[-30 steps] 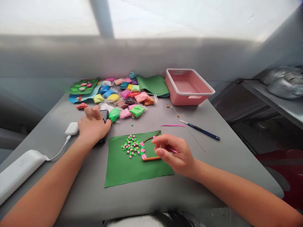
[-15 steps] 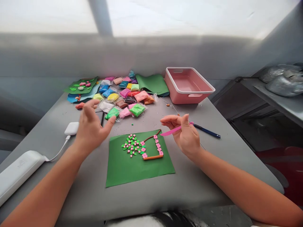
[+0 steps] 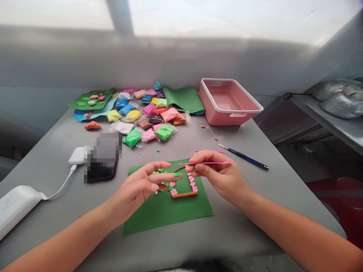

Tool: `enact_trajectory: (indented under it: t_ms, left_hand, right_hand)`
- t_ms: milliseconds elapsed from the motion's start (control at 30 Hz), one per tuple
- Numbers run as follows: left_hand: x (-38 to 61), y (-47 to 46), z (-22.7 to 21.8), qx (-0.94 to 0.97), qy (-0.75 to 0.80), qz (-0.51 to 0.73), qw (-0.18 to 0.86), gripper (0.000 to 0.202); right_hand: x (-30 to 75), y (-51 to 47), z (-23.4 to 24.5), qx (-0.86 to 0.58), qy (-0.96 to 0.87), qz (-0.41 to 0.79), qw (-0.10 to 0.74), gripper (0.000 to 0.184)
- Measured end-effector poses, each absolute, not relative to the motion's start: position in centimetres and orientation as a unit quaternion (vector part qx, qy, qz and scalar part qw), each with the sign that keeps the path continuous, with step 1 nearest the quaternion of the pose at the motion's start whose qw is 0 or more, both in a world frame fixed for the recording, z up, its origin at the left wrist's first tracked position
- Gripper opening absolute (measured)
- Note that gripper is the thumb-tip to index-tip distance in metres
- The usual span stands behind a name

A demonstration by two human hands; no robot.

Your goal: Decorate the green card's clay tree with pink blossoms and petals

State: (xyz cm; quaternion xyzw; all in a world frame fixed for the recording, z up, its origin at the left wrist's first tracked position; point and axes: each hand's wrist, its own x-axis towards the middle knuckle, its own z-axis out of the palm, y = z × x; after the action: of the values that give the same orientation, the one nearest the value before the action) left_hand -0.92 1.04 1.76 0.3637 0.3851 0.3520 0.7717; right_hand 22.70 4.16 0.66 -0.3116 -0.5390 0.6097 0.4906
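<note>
My left hand (image 3: 136, 190) is over the left part of a green sheet (image 3: 167, 219), fingers stretched apart. A small green clay piece (image 3: 177, 175) rests on one fingertip. My right hand (image 3: 222, 172) pinches a thin pink plastic modelling tool (image 3: 210, 163), seen edge-on, its tip pointing left above the clay piece. On the sheet, pink clay flowers (image 3: 193, 184) line the sides of a frame with an orange-brown clay strip (image 3: 184, 195) at its bottom and a dark brown strand (image 3: 179, 169) at its top. My left fingers partly hide a cluster of green leaves and pink dots.
Bagged coloured clay (image 3: 133, 138) is heaped at the back, beside green sheets (image 3: 181, 99) and a pink basket (image 3: 221, 120). A dark blue pen-like tool (image 3: 246, 158) and another pink tool (image 3: 218, 151) lie right. A phone (image 3: 102, 170) and white power bank (image 3: 19, 207) lie left.
My left hand has moved right and down from beside the clay bags to over the sheet, uncovering the phone. My right hand has turned the pink tool and brought it towards the left fingers.
</note>
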Motion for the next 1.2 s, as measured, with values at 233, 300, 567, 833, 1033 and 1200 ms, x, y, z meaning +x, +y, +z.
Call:
enact_trajectory:
  t_ms: [233,300,567,833,1033,1200]
  left_hand:
    - [-1.4,0.7,0.9,0.389,0.383,0.323,0.773,0.052]
    - [-1.4,0.7,0.9,0.393,0.375,0.322,0.776,0.050]
    - [-0.9,0.8,1.9,0.387,0.350,0.334,0.785,0.043]
    - [-0.9,0.8,1.7,0.380,0.358,0.334,0.785,0.043]
    - [-1.1,0.6,1.3,0.379,0.376,0.326,0.781,0.046]
    - [-1.1,0.6,1.4,0.376,0.381,0.325,0.779,0.046]
  right_hand:
    - [22.5,3.1,0.3,-0.250,-0.655,0.484,0.524,0.007]
    - [22.5,3.1,0.3,-0.236,-0.704,0.408,0.531,0.013]
    - [22.7,3.3,0.1,-0.216,-0.748,0.346,0.524,0.030]
    - [22.7,3.2,0.1,-0.222,-0.750,0.339,0.523,0.029]
    - [22.7,3.2,0.1,-0.222,-0.755,0.331,0.520,0.029]
    - [22.7,3.2,0.2,-0.217,-0.759,0.329,0.518,0.027]
